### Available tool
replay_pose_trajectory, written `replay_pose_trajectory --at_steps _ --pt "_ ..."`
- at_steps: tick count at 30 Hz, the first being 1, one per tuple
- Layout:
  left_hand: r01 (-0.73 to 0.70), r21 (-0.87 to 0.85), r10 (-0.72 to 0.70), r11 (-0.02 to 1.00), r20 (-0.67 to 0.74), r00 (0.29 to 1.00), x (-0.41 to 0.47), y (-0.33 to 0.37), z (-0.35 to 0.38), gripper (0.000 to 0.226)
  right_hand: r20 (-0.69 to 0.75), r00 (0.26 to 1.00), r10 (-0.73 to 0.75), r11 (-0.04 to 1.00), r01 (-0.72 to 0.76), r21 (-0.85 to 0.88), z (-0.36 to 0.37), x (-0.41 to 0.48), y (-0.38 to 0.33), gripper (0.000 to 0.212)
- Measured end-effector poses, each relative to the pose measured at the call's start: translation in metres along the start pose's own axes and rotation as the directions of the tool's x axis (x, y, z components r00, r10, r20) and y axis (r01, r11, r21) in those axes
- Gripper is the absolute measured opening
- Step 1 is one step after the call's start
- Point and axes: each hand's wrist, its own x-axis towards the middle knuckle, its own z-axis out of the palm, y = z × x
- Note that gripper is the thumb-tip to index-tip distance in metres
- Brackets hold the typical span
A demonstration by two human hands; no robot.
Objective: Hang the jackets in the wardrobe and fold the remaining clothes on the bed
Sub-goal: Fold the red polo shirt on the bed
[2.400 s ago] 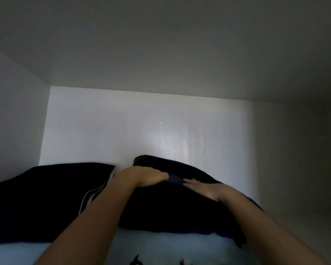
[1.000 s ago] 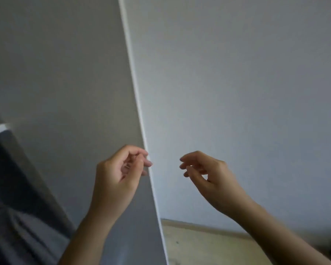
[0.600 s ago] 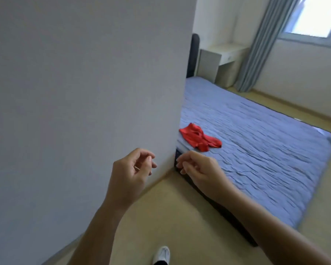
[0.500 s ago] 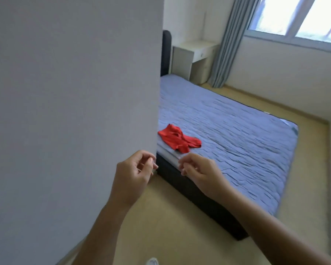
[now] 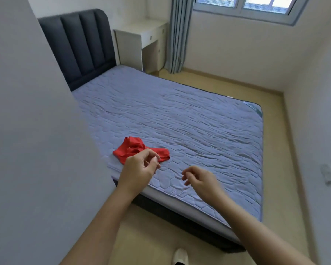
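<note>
We see a red garment [image 5: 131, 149] lying crumpled on the bed [image 5: 189, 119], close to its near left corner and flat on the grey quilted cover. Our left hand [image 5: 139, 170] hangs just in front of the garment's near edge. Its fingers are loosely curled, with thumb and forefinger close together, and it holds nothing. We cannot tell whether it touches the cloth. Our right hand [image 5: 200, 180] is to the right of it over the near edge of the bed, clear of the garment, fingers relaxed and slightly bent, also holding nothing.

A pale panel [image 5: 27, 131] fills the left side of the view. At the far end of the bed stands a dark padded headboard [image 5: 80, 44], with a white desk [image 5: 139, 35] to its right, then a grey curtain [image 5: 178, 35] under a window [image 5: 243, 6]. One white shoe [image 5: 181, 255] shows on the tan floor [image 5: 153, 243] at the bottom.
</note>
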Motion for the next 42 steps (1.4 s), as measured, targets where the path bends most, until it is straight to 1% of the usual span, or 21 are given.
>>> replay_pose_trajectory --at_steps 3,6,9,11,13,15,18,20,21,25,27,28,30,32,33,35,37,38,39,40,42 --pt "0.127 0.006 -0.127 0.992 -0.015 0.992 0.059 -0.03 0.026 0.021 0.049 0.997 0.065 0.998 -0.065 0.003 -0.004 0.08 0.019 0.02" --pt "0.294 0.051 -0.294 0.954 -0.018 0.956 0.114 -0.079 0.045 0.024 0.124 0.982 0.139 0.989 -0.133 -0.059 0.01 0.162 0.042 0.02" --pt "0.487 0.14 -0.491 0.862 -0.004 0.871 0.162 -0.156 0.064 0.021 0.216 0.953 0.212 0.969 -0.175 -0.177 0.045 0.24 0.073 0.022" --pt "0.571 0.269 -0.6 0.776 0.031 0.8 0.19 -0.216 0.078 0.016 0.26 0.928 0.268 0.943 -0.197 -0.269 0.079 0.286 0.102 0.025" --pt "0.604 0.389 -0.67 0.695 0.046 0.741 0.218 -0.281 0.095 0.013 0.288 0.903 0.318 0.91 -0.206 -0.359 0.115 0.331 0.136 0.026" --pt "0.621 0.442 -0.714 0.647 0.068 0.697 0.247 -0.34 0.116 0.013 0.283 0.886 0.368 0.878 -0.231 -0.419 0.151 0.374 0.171 0.026" --pt "0.572 0.543 -0.724 0.614 0.098 0.683 0.294 -0.417 0.146 0.011 0.274 0.868 0.414 0.849 -0.26 -0.46 0.204 0.427 0.215 0.021" --pt "0.499 0.615 -0.687 0.611 0.099 0.719 0.325 -0.465 0.161 0.01 0.302 0.862 0.407 0.829 -0.21 -0.519 0.238 0.458 0.239 0.018" --pt "0.457 0.647 -0.659 0.61 0.094 0.746 0.338 -0.487 0.166 0.017 0.31 0.868 0.387 0.814 -0.164 -0.558 0.254 0.473 0.249 0.022" --pt "0.306 0.787 -0.568 0.535 0.067 0.82 0.373 -0.558 0.177 0.05 0.2 0.944 0.264 0.79 -0.093 -0.606 0.31 0.528 0.274 0.069" --pt "0.232 0.834 -0.51 0.501 0.068 0.858 0.383 -0.583 0.177 0.043 0.224 0.955 0.196 0.772 -0.01 -0.635 0.332 0.551 0.283 0.084" --pt "0.185 0.837 -0.46 0.515 0.088 0.884 0.387 -0.592 0.176 0.033 0.249 0.954 0.17 0.752 0.038 -0.658 0.34 0.559 0.287 0.082" --pt "0.123 0.77 -0.357 0.626 0.143 0.923 0.392 -0.599 0.174 0.02 0.246 0.958 0.146 0.714 0.07 -0.697 0.342 0.57 0.296 0.057" --pt "0.09 0.643 -0.265 0.76 0.181 0.947 0.394 -0.588 0.171 0.016 0.158 0.965 0.21 0.728 -0.047 -0.684 0.326 0.575 0.302 0.032" --pt "0.049 0.597 -0.2 0.8 0.189 0.961 0.396 -0.578 0.169 0.015 0.107 0.952 0.285 0.727 -0.142 -0.671 0.312 0.575 0.305 0.027" --pt "-0.096 0.535 -0.038 0.839 0.233 0.972 0.406 -0.55 0.162 0.019 0.026 0.878 0.478 0.633 -0.323 -0.704 0.274 0.568 0.309 0.027" --pt "-0.26 0.46 0.13 0.849 0.296 0.946 0.423 -0.511 0.156 0.025 0.014 0.784 0.62 0.493 -0.376 -0.785 0.228 0.554 0.309 0.03" --pt "-0.329 0.413 0.208 0.849 0.31 0.928 0.433 -0.489 0.154 0.026 0.044 0.754 0.655 0.474 -0.365 -0.801 0.206 0.546 0.306 0.034" --pt "-0.384 0.367 0.276 0.847 0.314 0.909 0.444 -0.464 0.154 0.027 0.092 0.742 0.664 0.507 -0.357 -0.785 0.183 0.54 0.301 0.044" --pt "-0.429 0.326 0.331 0.842 0.314 0.89 0.454 -0.437 0.153 0.027 0.149 0.747 0.647 0.577 -0.353 -0.736 0.162 0.536 0.292 0.059" --pt "-0.496 0.243 0.412 0.834 0.324 0.852 0.471 -0.378 0.152 0.025 0.243 0.846 0.474 0.79 -0.288 -0.541 0.124 0.531 0.262 0.084"
